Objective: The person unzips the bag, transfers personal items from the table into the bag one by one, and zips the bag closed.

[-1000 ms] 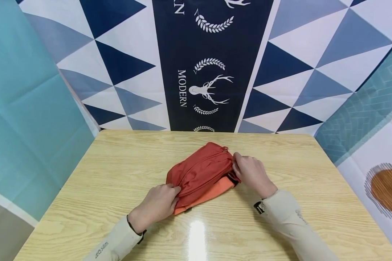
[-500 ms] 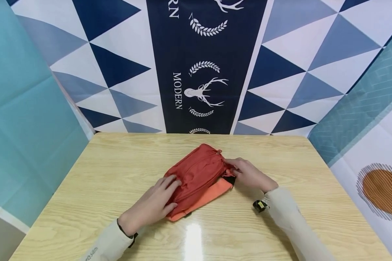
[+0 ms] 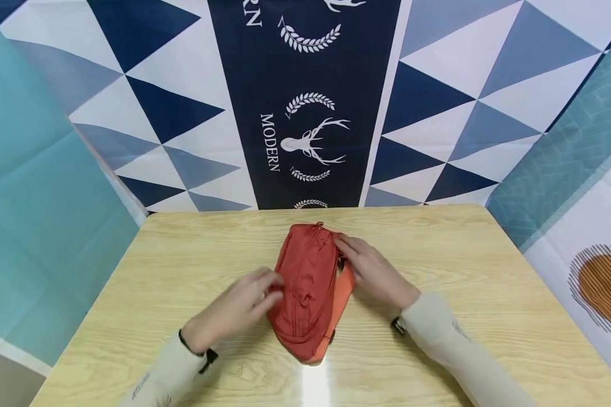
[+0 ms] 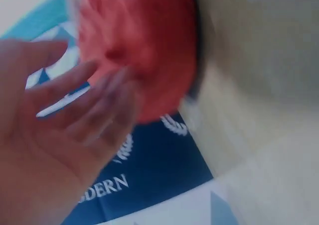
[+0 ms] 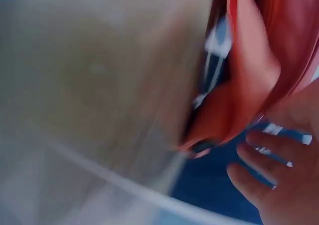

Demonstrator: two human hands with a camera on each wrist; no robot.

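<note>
A red waist bag (image 3: 302,288) with zips lies on the table, its long side running toward the person. Along its right side shows an orange strap (image 3: 342,291) with dark fittings. Beside the bag's left edge is my left hand (image 3: 239,308), blurred, its fingers loosely bent and apart; whether they touch the fabric cannot be told. My right hand (image 3: 374,271) is at the bag's upper right corner, fingertips against it. In the right wrist view that hand's fingers (image 5: 254,187) are spread and fairly straight, next to the orange strap (image 5: 249,80).
The wood-grain table (image 3: 193,243) extends around the bag on all sides. Behind its far edge hangs a patterned cloth (image 3: 310,141) with a deer print. Teal cloth (image 3: 35,198) hangs at the left, and another patterned cloth (image 3: 580,186) at the right.
The bag has turned from a slant to nearly straight toward the person. My left hand has let go of its near end, with loosened fingers. My right hand has followed the upper corner.
</note>
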